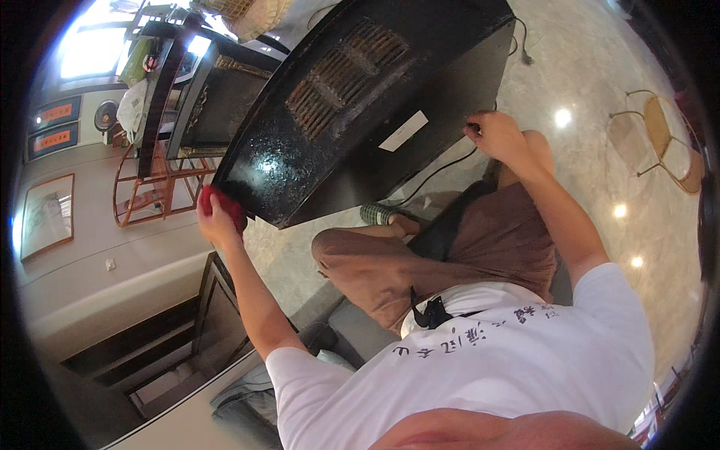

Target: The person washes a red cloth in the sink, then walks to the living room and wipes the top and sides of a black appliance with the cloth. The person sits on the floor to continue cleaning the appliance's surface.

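Observation:
A large black box-like appliance with a metal casing (360,169) stands tilted before me, its slatted vents (332,84) brown and dusty. Wet-looking gloss shows on the black surface near its left end. My left hand (219,216) grips a red cloth (230,208) against the casing's left corner. My right hand (495,135) is at the casing's right side, above my knee, with its fingers curled; whether it holds the edge or something small is unclear. A white label (403,131) with writing is stuck on the near side.
A black power cord (444,167) runs from beneath the casing across the floor, and its plug (527,58) lies beyond the far right corner. A wicker-seat chair (657,126) is at the right. Dark wooden furniture and a rattan rack (163,188) stand at the left.

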Tool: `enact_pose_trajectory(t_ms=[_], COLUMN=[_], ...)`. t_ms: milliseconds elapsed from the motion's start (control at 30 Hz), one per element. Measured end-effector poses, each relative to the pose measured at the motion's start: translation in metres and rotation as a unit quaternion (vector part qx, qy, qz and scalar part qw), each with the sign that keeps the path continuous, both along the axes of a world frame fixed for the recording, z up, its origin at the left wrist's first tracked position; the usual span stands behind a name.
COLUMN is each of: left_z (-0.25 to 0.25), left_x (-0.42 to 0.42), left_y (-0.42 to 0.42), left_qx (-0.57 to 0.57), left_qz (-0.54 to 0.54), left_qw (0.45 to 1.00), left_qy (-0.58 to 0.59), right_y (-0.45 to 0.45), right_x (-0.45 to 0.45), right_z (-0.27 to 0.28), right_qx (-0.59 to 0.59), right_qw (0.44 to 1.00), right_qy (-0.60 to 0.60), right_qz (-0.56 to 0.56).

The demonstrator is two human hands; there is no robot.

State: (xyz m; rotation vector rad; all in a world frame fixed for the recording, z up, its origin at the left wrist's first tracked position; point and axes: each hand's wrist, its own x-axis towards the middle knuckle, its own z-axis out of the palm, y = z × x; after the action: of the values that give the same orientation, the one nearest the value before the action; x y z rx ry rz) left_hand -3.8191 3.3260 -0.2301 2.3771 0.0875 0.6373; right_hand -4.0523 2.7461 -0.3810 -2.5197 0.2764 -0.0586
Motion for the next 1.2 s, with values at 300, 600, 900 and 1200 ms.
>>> enact_pose_trajectory(t_ms=[300, 600, 900, 1200], left_z=[0.036, 0.029, 0.041, 0.035], left_x=[0.010, 0.025, 0.014, 0.008], left_y=[-0.273, -0.325, -0.183, -0.027], left_qx=[0.331, 0.350, 0.389, 0.373], left_qz=[-0.249, -0.303, -0.186, 0.083], left_qw=[0.907, 0.879, 0.901, 0.915], left_qy=[-0.079, -0.116, -0.034, 0.130], right_y=[0.013, 0.001, -0.007, -0.008], right_x=[0.019, 0.011, -0.011, -0.004], right_z=[0.010, -0.002, 0.000, 0.004], right_qx=[-0.009, -0.076, -0.057, -0.019], right_qw=[1.000, 0.997, 0.998, 1.000], right_qy=[0.016, 0.018, -0.002, -0.009], right_qz=[0.019, 0.014, -0.015, -0.012])
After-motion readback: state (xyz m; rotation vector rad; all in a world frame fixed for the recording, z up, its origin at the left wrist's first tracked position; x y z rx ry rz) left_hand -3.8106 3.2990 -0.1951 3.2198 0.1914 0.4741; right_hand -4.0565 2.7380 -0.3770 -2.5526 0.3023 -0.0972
